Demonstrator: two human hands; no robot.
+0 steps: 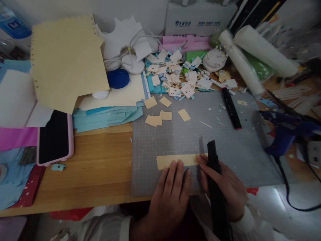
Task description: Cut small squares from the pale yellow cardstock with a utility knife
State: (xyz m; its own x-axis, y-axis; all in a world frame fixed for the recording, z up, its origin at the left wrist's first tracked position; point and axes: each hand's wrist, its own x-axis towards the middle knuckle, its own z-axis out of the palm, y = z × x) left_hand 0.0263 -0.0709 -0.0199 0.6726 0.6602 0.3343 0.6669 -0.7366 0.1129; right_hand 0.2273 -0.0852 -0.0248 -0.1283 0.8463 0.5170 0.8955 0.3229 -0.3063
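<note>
A narrow strip of pale yellow paper lies across the grey cutting mat near the table's front edge. My left hand rests on it, fingers stretched out flat and fingertips pressing its lower edge. Held in my right hand is a black utility knife, its tip pointing away from me over the mat. The fingertips of that same hand touch the strip's right end. Beyond the strip lie several small cut yellow pieces, among them a rectangle.
Behind the mat is a pile of small paper faces. A black marker and a blue glue gun lie to the right. On the left are a large yellow sheet, blue paper and a phone.
</note>
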